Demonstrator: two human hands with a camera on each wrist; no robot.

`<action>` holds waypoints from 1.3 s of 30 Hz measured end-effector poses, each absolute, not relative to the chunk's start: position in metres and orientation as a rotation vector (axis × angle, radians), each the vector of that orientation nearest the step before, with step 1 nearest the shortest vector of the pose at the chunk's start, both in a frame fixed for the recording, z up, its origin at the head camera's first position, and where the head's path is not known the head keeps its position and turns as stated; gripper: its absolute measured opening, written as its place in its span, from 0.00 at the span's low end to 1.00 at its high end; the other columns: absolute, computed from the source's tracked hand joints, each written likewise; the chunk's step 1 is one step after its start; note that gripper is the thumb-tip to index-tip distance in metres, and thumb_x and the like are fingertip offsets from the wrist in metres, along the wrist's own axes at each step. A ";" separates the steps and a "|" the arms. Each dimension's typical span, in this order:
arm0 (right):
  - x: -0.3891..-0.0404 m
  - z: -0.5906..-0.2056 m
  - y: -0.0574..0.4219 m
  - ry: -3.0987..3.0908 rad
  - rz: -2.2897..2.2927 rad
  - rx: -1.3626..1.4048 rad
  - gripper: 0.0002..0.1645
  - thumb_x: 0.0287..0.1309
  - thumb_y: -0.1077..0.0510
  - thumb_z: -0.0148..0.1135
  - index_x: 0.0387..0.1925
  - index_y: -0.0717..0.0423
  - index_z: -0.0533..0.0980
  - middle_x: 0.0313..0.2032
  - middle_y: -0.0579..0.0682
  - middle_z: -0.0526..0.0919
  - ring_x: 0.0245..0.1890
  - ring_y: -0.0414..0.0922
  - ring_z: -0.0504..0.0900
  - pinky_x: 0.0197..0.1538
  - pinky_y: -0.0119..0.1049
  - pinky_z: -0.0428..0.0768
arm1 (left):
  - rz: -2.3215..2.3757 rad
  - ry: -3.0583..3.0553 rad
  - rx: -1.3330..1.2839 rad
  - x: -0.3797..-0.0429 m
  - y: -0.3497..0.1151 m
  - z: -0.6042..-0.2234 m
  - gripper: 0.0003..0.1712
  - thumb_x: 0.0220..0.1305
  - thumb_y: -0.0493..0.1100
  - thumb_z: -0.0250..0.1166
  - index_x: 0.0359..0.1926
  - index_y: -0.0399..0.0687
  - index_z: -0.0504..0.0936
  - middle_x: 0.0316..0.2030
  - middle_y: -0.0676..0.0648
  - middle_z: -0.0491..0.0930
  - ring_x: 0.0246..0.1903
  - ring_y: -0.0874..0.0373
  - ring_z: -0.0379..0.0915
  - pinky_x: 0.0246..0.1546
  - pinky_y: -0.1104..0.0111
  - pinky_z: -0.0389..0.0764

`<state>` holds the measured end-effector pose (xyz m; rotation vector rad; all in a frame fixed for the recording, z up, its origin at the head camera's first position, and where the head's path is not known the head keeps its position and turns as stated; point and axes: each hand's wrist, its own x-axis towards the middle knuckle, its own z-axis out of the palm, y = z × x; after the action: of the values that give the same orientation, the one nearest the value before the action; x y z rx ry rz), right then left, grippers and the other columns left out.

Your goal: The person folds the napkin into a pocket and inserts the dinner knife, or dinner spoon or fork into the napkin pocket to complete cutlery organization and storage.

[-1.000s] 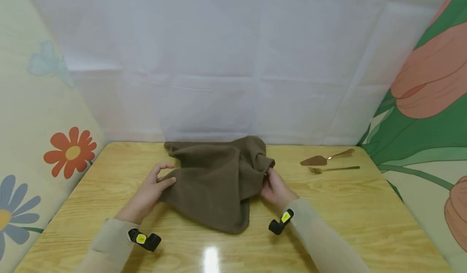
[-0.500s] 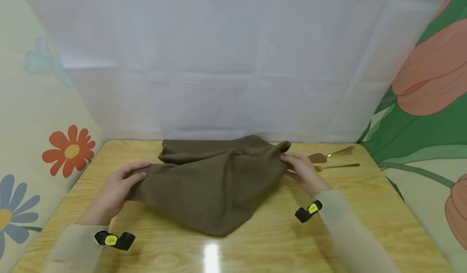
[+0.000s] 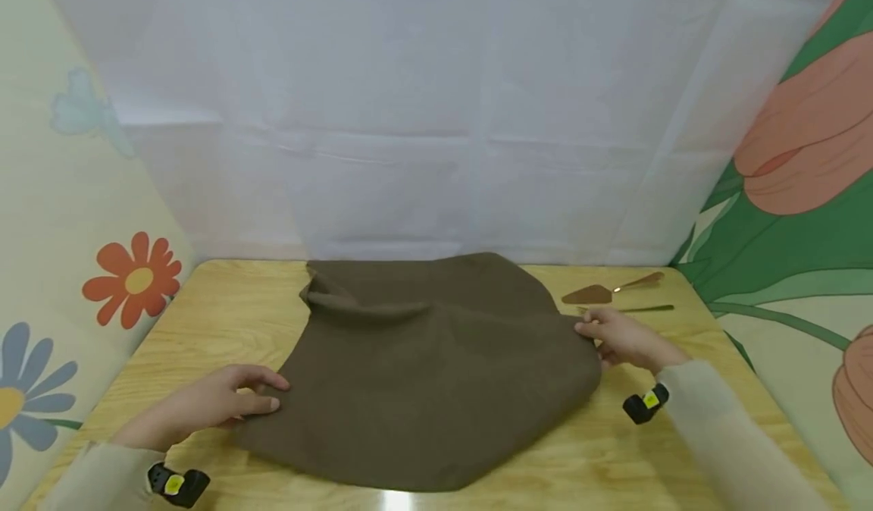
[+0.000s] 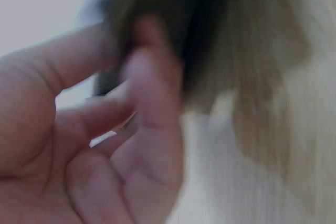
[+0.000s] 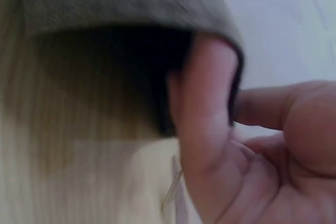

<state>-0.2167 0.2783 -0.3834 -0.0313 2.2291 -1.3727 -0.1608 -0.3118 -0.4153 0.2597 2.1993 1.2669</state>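
Brown cloth [image 3: 423, 390], spread over the middle of a wood-grained desk [image 3: 225, 299]; far side lies at the desk's back edge, near edge rounded and smooth. A raised fold crosses the cloth's far left part, with a small bunched corner at that end.

Left hand [image 3: 204, 401]: at the cloth's left edge, near its front corner, pinching the fabric between thumb and fingers. Left wrist view blurred; dark fabric visible at the fingertips.

Right hand [image 3: 627, 338]: at the cloth's right edge, farther back along it than the left hand; grasping the border, thumb on one face, fingers tucked behind the other. Right wrist view: border here is lifted, dark gap beneath it, desk surface below.

Beyond the cloth's right edge: cake server [image 3: 589, 294], flat blade toward the cloth, handle pointing away. Fork [image 3: 648, 308] on the cloth's same side, just nearer than the server, partly hidden by the right hand in the head view.

Both forearms in pale sleeves [image 3: 736, 435], reaching in from the cloth's near side; a small black camera [image 3: 646, 403] with a yellow label on each wrist.

Behind the cloth: creased white sheet [image 3: 409, 117], hanging. Left of the cloth: painted panel with a red flower [image 3: 139, 280].
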 end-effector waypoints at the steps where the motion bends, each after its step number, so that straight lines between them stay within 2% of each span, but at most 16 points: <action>1: -0.215 -0.384 0.281 2.220 -1.335 -0.023 0.11 0.79 0.57 0.47 0.39 0.61 0.64 0.33 0.54 0.76 0.19 0.41 0.78 0.25 0.36 0.81 | 1.268 2.134 0.295 -0.161 -0.311 -0.417 0.19 0.73 0.40 0.62 0.56 0.28 0.76 0.37 0.44 0.76 0.24 0.61 0.72 0.24 0.71 0.75; 4: -0.213 -0.385 0.287 2.235 -1.195 -0.019 0.09 0.76 0.60 0.49 0.38 0.63 0.67 0.34 0.57 0.79 0.18 0.43 0.81 0.26 0.38 0.85 | 1.228 2.016 0.389 -0.164 -0.308 -0.417 0.14 0.73 0.38 0.60 0.50 0.28 0.78 0.27 0.50 0.74 0.18 0.64 0.65 0.20 0.74 0.68; 6: -0.214 -0.382 0.290 2.295 -1.089 -0.043 0.09 0.75 0.62 0.50 0.39 0.65 0.70 0.33 0.59 0.80 0.19 0.45 0.83 0.27 0.40 0.86 | 1.180 1.993 0.379 -0.167 -0.304 -0.412 0.12 0.74 0.38 0.59 0.49 0.31 0.78 0.23 0.51 0.74 0.17 0.65 0.67 0.20 0.75 0.68; 10: -0.225 -0.374 0.284 2.447 -0.947 -0.132 0.09 0.75 0.61 0.50 0.42 0.66 0.72 0.32 0.59 0.80 0.23 0.46 0.81 0.29 0.41 0.84 | 1.046 2.171 0.335 -0.178 -0.290 -0.391 0.10 0.76 0.39 0.56 0.46 0.35 0.78 0.23 0.48 0.75 0.18 0.61 0.69 0.18 0.73 0.67; 13: -0.241 -0.372 0.268 2.510 -0.938 -0.225 0.13 0.75 0.60 0.51 0.48 0.68 0.72 0.37 0.61 0.79 0.29 0.48 0.80 0.32 0.42 0.83 | 0.981 2.456 0.363 -0.195 -0.272 -0.375 0.10 0.76 0.39 0.56 0.45 0.35 0.77 0.31 0.42 0.79 0.25 0.56 0.73 0.22 0.68 0.72; 16: -0.258 -0.374 0.246 2.592 -0.880 -0.343 0.16 0.74 0.59 0.53 0.52 0.69 0.73 0.46 0.66 0.80 0.40 0.54 0.82 0.40 0.46 0.84 | 0.928 2.715 0.387 -0.215 -0.250 -0.368 0.14 0.76 0.43 0.58 0.51 0.35 0.75 0.46 0.31 0.77 0.40 0.42 0.76 0.33 0.56 0.78; 19: -0.274 -0.381 0.227 2.706 -0.767 -0.447 0.19 0.71 0.59 0.55 0.55 0.71 0.73 0.53 0.69 0.79 0.50 0.61 0.80 0.49 0.52 0.82 | 0.854 2.834 0.346 -0.231 -0.235 -0.369 0.22 0.74 0.46 0.60 0.60 0.36 0.70 0.58 0.20 0.64 0.55 0.26 0.66 0.44 0.41 0.76; 21: -0.283 -0.389 0.217 2.759 -0.713 -0.481 0.21 0.71 0.61 0.55 0.58 0.73 0.73 0.55 0.70 0.78 0.55 0.64 0.78 0.54 0.55 0.79 | 0.821 2.854 0.300 -0.238 -0.232 -0.375 0.26 0.74 0.45 0.60 0.64 0.35 0.67 0.59 0.16 0.61 0.57 0.22 0.62 0.46 0.37 0.73; 23: -0.289 -0.397 0.209 2.761 -0.676 -0.486 0.23 0.71 0.61 0.55 0.61 0.72 0.72 0.58 0.70 0.77 0.58 0.64 0.76 0.58 0.56 0.77 | 0.853 2.843 0.263 -0.244 -0.233 -0.384 0.25 0.74 0.43 0.58 0.64 0.31 0.67 0.58 0.17 0.64 0.55 0.24 0.66 0.47 0.39 0.74; 25: -0.292 -0.404 0.203 2.749 -0.622 -0.496 0.25 0.70 0.61 0.55 0.63 0.72 0.71 0.60 0.69 0.76 0.61 0.65 0.74 0.61 0.56 0.75 | 0.948 2.814 0.224 -0.248 -0.238 -0.395 0.22 0.74 0.39 0.56 0.61 0.27 0.69 0.56 0.20 0.69 0.48 0.31 0.74 0.44 0.47 0.79; 27: -0.294 -0.408 0.200 2.727 -0.551 -0.496 0.27 0.71 0.59 0.56 0.65 0.70 0.70 0.63 0.69 0.74 0.64 0.65 0.72 0.64 0.56 0.73 | 1.082 2.751 0.186 -0.250 -0.245 -0.404 0.21 0.73 0.35 0.54 0.61 0.23 0.69 0.57 0.21 0.70 0.43 0.38 0.77 0.40 0.54 0.81; 30: -0.295 -0.411 0.195 2.717 -0.468 -0.494 0.29 0.70 0.58 0.57 0.66 0.69 0.70 0.65 0.69 0.73 0.66 0.66 0.69 0.67 0.57 0.70 | 1.265 2.616 0.136 -0.251 -0.259 -0.414 0.24 0.73 0.31 0.47 0.66 0.21 0.63 0.62 0.20 0.63 0.48 0.37 0.75 0.41 0.57 0.84; 33: -0.296 -0.410 0.194 2.729 -0.418 -0.467 0.29 0.69 0.57 0.57 0.67 0.67 0.70 0.66 0.68 0.72 0.68 0.66 0.67 0.68 0.59 0.67 | 1.365 2.501 0.158 -0.251 -0.269 -0.419 0.28 0.74 0.28 0.42 0.72 0.20 0.54 0.68 0.17 0.53 0.58 0.29 0.69 0.49 0.53 0.84; 35: -0.298 -0.409 0.193 2.739 -0.392 -0.451 0.30 0.68 0.56 0.58 0.67 0.66 0.70 0.66 0.68 0.72 0.69 0.66 0.66 0.70 0.61 0.64 | 1.386 2.462 0.183 -0.253 -0.274 -0.420 0.29 0.76 0.28 0.39 0.74 0.20 0.49 0.70 0.17 0.49 0.62 0.27 0.66 0.53 0.51 0.81; 37: -0.299 -0.407 0.193 2.744 -0.378 -0.440 0.30 0.67 0.56 0.58 0.67 0.65 0.70 0.66 0.68 0.71 0.69 0.67 0.65 0.70 0.62 0.62 | 1.390 2.444 0.197 -0.255 -0.277 -0.420 0.30 0.76 0.28 0.38 0.74 0.20 0.46 0.71 0.17 0.48 0.63 0.27 0.64 0.55 0.50 0.80; 39: -0.300 -0.407 0.193 2.744 -0.370 -0.434 0.31 0.67 0.56 0.59 0.67 0.65 0.70 0.66 0.68 0.72 0.69 0.67 0.65 0.70 0.62 0.62 | 1.397 2.434 0.188 -0.256 -0.278 -0.420 0.30 0.76 0.28 0.36 0.75 0.22 0.45 0.71 0.18 0.49 0.59 0.31 0.68 0.54 0.50 0.80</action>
<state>-0.3000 0.1926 -0.4070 -0.4337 2.7444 -0.3697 -0.2557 -0.2783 -0.4196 0.1877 2.4339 1.3973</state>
